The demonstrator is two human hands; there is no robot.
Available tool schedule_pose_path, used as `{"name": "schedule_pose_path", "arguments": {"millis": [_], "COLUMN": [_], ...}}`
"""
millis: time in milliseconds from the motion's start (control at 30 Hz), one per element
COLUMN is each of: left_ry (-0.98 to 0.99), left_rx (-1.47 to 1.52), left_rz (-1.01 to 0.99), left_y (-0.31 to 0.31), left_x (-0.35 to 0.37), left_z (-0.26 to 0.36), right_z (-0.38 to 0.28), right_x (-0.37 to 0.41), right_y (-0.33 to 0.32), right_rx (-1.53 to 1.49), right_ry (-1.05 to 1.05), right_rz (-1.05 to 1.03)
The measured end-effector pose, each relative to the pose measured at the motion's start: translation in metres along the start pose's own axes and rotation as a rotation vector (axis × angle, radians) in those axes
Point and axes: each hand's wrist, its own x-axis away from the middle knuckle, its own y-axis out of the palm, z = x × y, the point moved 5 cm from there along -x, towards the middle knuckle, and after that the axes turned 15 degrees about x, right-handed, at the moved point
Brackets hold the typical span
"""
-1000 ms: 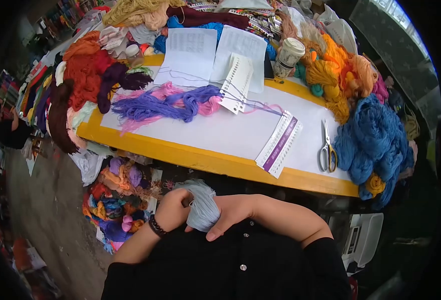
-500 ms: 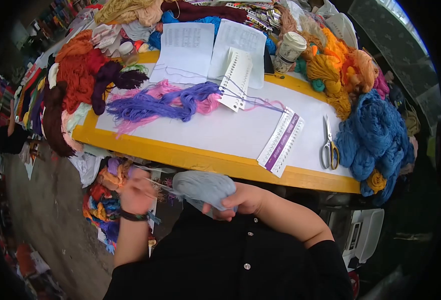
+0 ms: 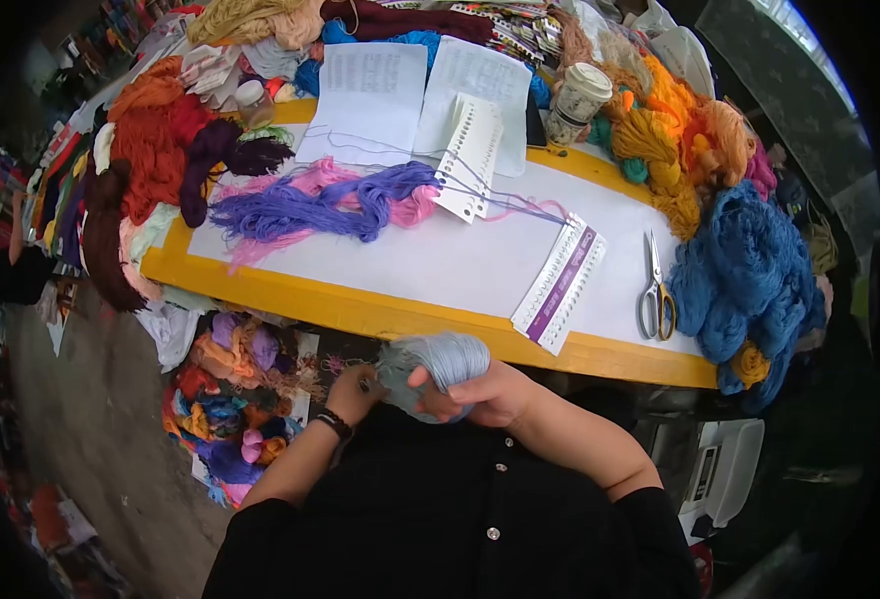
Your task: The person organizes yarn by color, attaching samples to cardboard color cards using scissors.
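Note:
My right hand (image 3: pixel 492 392) is wrapped around a bundle of pale grey-blue thread (image 3: pixel 448 357), held in front of my body just off the table's near edge. Several fingers curl over its lower side. At the left end of the bundle, my left hand (image 3: pixel 355 391) is closed, with loose strands close by; its fingertips are partly hidden. A wristband circles that wrist. On the table, purple thread (image 3: pixel 330 208) and pink thread (image 3: pixel 415 207) lie in a tangled heap. Strands run from it to a punched white card (image 3: pixel 468 165) and a purple-striped card (image 3: pixel 560 285).
Scissors (image 3: pixel 651 295) lie on the yellow-edged table (image 3: pixel 260 292), near blue yarn (image 3: pixel 749 260). Printed sheets (image 3: pixel 370 95) and a paper cup (image 3: pixel 579 105) stand farther back. Red yarn (image 3: pixel 160 150) is heaped at left. Below the edge is a colourful yarn pile (image 3: pixel 225 419).
My left hand has swung right from out beside the bundle to its left end. The bundle has turned in my right hand and shifted slightly right. Things on the table stay put.

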Motion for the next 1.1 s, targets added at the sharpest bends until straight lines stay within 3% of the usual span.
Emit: {"name": "schedule_pose_path", "arguments": {"millis": [67,133,233,333,433,467,533,667,767,833,967,1033,1100], "left_ry": [-0.066,0.018,-0.325,-0.233,-0.391,-0.391,-0.255,-0.235,-0.397,-0.660,-0.787,-0.874,-0.889], "left_rx": [0.130,0.132,0.373,0.402,0.275,0.275,-0.056,-0.025,0.161,0.676,0.755,1.227,1.321], "left_rz": [-0.037,-0.025,-0.127,-0.148,-0.173,-0.173,-0.100,-0.122,-0.154,-0.048,0.047,-0.019,0.116], "left_y": [-0.001,-0.003,-0.004,-0.003,-0.004,-0.004,-0.010,-0.009,-0.004,0.002,0.002,0.006,-0.004], "left_x": [-0.010,-0.010,-0.003,-0.008,-0.011,-0.012,-0.017,-0.016,-0.015,-0.012,-0.006,-0.008,-0.009], "left_z": [-0.019,-0.029,-0.022,-0.046,-0.040,-0.041,-0.041,-0.033,-0.037,-0.047,-0.034,-0.065,-0.072], "right_z": [0.001,0.003,0.003,0.006,0.008,0.009,0.010,0.012,0.013,0.012,0.010,0.008,0.008], "right_x": [0.003,0.005,0.007,0.007,0.006,0.007,0.007,0.008,0.009,0.010,0.010,0.012,0.015], "right_y": [-0.003,-0.005,-0.007,-0.009,-0.007,-0.006,-0.006,-0.006,-0.008,-0.008,-0.009,-0.010,-0.012], "right_rx": [0.012,0.005,-0.006,-0.002,0.018,0.029,0.028,-0.009,-0.033,-0.045,-0.051,-0.056,-0.062], "right_ry": [0.019,0.024,0.022,0.034,0.056,0.068,0.069,0.063,0.071,0.074,0.068,0.070,0.073], "right_rz": [0.028,0.019,0.015,0.018,0.012,0.007,-0.003,-0.039,-0.038,-0.040,-0.035,-0.013,0.007]}}
